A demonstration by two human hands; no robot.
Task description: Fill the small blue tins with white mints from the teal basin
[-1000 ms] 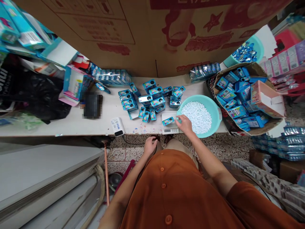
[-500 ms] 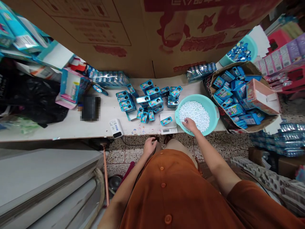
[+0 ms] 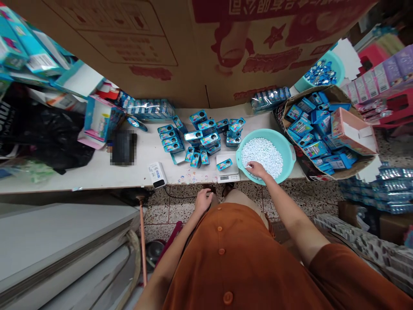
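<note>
White pellets (image 3: 266,148) lie in a round turquoise basin (image 3: 289,158). The right hand (image 3: 255,168) dips in, its fingers' grip unclear; the left hand (image 3: 203,200) rests slack before the counter (image 3: 144,151).

The table (image 3: 143,146) carries the bowl (image 3: 289,160), just under the right hand (image 3: 257,169). Left of this hand lie the scale (image 3: 226,178), small boxes (image 3: 209,140) and, farther, a white device (image 3: 156,172).
</note>
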